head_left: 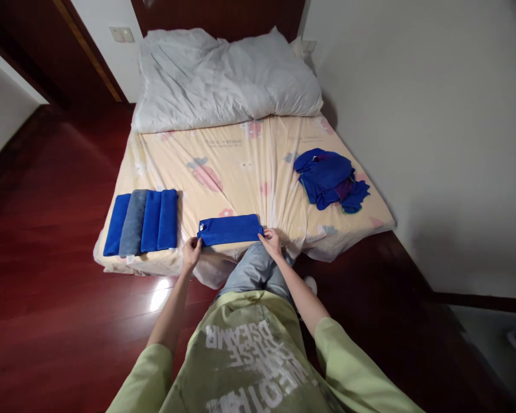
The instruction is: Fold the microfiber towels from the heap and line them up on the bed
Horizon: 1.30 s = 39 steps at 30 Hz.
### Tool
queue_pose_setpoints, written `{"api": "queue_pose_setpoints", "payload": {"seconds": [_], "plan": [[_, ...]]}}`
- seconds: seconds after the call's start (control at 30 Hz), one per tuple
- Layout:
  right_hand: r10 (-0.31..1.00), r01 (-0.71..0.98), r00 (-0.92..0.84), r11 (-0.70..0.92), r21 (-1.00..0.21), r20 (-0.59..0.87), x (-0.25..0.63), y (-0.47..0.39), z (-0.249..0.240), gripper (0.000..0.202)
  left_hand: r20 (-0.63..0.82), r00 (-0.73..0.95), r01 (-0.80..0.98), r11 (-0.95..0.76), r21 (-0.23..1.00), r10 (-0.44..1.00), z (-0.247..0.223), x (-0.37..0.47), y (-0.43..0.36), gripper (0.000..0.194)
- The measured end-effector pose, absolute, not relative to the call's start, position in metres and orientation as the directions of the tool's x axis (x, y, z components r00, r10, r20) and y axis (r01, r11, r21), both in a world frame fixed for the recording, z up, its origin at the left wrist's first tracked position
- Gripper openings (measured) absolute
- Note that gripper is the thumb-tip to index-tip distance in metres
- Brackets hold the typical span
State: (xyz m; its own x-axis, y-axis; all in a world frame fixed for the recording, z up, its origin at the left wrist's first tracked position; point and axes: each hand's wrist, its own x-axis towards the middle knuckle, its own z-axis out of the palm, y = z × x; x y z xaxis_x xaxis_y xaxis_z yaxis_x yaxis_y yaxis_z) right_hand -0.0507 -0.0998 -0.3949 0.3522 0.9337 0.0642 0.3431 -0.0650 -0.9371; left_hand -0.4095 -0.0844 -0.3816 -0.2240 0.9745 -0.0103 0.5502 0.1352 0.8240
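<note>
A blue towel (230, 230), folded into a long flat strip, lies along the front edge of the bed. My left hand (191, 252) pinches its near left corner, close to a small white tag. At the other end, my right hand (270, 242) grips the near right corner between thumb and fingers. Left of it sit several folded towels side by side, a grey towel (133, 222) among blue towels (167, 219). On the right of the bed is a loose heap of blue cloths (329, 178) with some purple showing.
The bed (241, 166) has a pale yellow patterned sheet with a loose covering at its front edge. A white quilt or pillow pile (227, 80) rests at the headboard. A wall (434, 143) borders the right side; dark red floor (47, 275) extends at left.
</note>
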Motion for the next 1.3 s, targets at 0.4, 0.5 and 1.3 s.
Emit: {"api": "queue_pose_setpoints", "payload": {"seconds": [0.4, 0.5, 1.3], "plan": [[0.931, 0.593, 0.307, -0.023, -0.805, 0.199, -0.051, -0.100, -0.390, 0.027, 0.070, -0.232, 0.589, 0.083, 0.804, 0.970, -0.384, -0.406, -0.086, 0.033], [0.927, 0.739, 0.213, 0.053, -0.672, 0.308, -0.056, -0.104, -0.382, 0.022, 0.236, -0.202, 0.695, -0.031, 0.719, 0.950, -0.384, -0.405, -0.088, 0.024], [0.957, 0.688, -0.115, 0.269, -0.674, 0.265, -0.050, -0.102, -0.382, 0.061, 0.157, 0.238, 0.751, -0.284, 0.596, 0.959, -0.382, -0.417, -0.084, 0.064]]}}
